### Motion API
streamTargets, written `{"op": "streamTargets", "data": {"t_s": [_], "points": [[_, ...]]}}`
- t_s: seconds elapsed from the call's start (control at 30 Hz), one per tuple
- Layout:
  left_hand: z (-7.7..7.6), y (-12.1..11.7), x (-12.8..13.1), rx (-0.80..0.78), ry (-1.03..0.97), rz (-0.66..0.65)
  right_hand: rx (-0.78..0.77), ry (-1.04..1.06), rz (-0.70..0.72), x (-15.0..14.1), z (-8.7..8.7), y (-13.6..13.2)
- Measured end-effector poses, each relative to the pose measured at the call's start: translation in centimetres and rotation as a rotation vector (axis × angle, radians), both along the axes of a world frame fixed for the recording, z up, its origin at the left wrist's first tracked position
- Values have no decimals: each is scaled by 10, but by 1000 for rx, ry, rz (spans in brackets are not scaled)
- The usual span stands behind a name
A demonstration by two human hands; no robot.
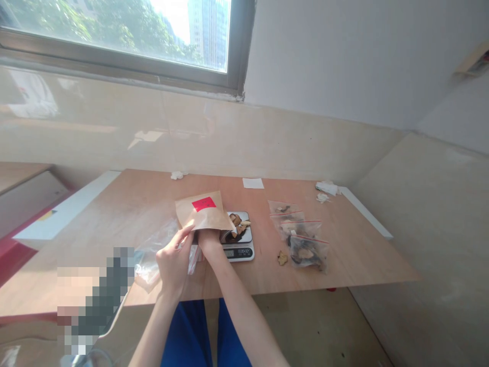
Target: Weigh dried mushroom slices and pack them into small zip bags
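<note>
A brown paper bag [183, 211] with a red label [204, 204] is tilted above the table, its mouth facing me. My left hand [172, 253] pinches the near edge of the bag at its left side. My right hand [210, 242] reaches into the bag's mouth, its fingers hidden inside. Just right of the bag, dried brown and dark pieces [240, 224] lie on a kitchen scale [246, 251], which the bag and my right hand partly cover. Clear plastic bags [151, 265] lie under and left of my left hand.
Several zip bags [307, 252] with dark dried contents overlap on the right of the wooden table [367, 260], beside a loose yellowish piece [282, 258]. White paper [253, 183] and crumpled tissues [326, 188] lie near the wall. A pixelated patch [101, 300] covers something at lower left.
</note>
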State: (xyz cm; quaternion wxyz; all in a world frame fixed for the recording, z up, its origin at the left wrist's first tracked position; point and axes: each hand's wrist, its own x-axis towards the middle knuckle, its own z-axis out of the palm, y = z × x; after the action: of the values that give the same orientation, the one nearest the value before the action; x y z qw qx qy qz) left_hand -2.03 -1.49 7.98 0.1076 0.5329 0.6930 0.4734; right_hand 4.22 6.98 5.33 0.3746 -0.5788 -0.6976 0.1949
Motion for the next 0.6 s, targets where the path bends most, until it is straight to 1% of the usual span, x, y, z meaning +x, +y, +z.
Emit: {"op": "streamTargets", "data": {"t_s": [0.07,0.1,0.17,0.23,0.3,0.37,0.43,0.5,0.53,0.6], "points": [[-1,-1,1,-1,1,-2,-60,-97,-82,2,2,-4],[-1,-2,1,-4,6,-1,-80,-120,-86,3,3,-4],[-3,-3,2,-5,19,2,-90,-113,-51,7,8,-6],[-4,-2,1,-2,34,9,-64,-84,-8,13,14,-13],[-2,0,-1,-12,50,24,-34,-61,19,21,21,-28],[4,2,-2,-37,63,53,-2,-33,28,30,29,-49],[11,5,-2,-66,55,80,78,45,3,41,38,-73],[18,9,-1,-63,4,81,201,170,-46,54,42,-92],[21,12,-1,-33,-34,68,260,227,-79,62,42,-99],[28,24,-1,88,-110,38,332,285,-154,77,36,-105]]}}
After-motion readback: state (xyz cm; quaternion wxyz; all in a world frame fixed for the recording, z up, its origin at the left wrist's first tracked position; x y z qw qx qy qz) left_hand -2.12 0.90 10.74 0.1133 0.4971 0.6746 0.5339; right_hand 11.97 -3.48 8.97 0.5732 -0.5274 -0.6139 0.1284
